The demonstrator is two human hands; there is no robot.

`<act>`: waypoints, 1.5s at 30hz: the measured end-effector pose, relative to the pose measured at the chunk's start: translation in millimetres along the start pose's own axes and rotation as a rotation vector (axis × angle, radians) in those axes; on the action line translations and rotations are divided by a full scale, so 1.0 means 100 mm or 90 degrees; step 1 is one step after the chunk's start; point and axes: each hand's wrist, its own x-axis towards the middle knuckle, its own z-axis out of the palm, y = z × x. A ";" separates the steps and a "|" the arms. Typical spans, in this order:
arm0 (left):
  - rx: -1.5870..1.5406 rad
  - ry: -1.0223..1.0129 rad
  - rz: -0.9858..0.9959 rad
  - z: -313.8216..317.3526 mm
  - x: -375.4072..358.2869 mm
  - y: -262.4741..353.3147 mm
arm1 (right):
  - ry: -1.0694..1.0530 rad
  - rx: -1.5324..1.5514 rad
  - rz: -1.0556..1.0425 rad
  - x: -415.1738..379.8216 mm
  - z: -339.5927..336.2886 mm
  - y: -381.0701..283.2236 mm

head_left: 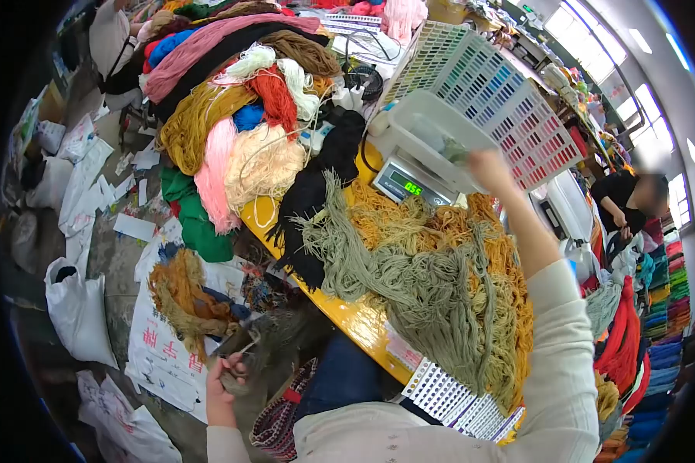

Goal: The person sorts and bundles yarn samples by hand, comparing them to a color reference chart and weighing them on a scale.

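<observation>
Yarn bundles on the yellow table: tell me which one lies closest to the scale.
The olive-green yarn bundle, spread with ochre yarn just below the scale; the red, pink and cream bundles lie farther left.

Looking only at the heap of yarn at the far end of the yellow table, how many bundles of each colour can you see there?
Far heap, as far as the bundles can be told apart:
Mustard bundle: 1
Red bundle: 1
Blue bundle: 1
Pink bundle: 1
Cream bundle: 1
Green bundle: 1
Black bundle: 1
Total: 7
</observation>
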 end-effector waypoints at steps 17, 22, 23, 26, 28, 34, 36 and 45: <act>0.231 -0.253 -0.191 2.29 0.57 -1.19 | 0.090 0.783 0.120 -1.65 0.22 -1.17; 0.245 -0.176 -0.231 2.19 0.50 -1.21 | 0.042 0.770 0.140 -1.58 0.24 -1.03; 0.254 -0.146 -0.238 2.11 0.46 -1.18 | 0.029 0.762 0.150 -1.57 0.25 -1.01; 0.229 -0.078 -0.280 1.78 0.40 -1.10 | -0.004 0.739 0.186 -1.55 0.29 -0.90; 0.195 -0.071 -0.312 1.64 0.33 -1.04 | -0.013 0.732 0.203 -1.51 0.30 -0.83; 0.091 -0.122 -0.334 1.48 0.26 -0.96 | 0.037 0.691 0.226 -1.23 0.27 -0.69; 0.028 -0.157 -0.336 1.47 0.25 -0.93 | 0.085 0.572 0.205 -1.07 0.34 -0.57; 0.005 -0.414 -0.222 1.91 0.16 -0.87 | 0.078 0.224 0.154 -0.53 0.73 -0.48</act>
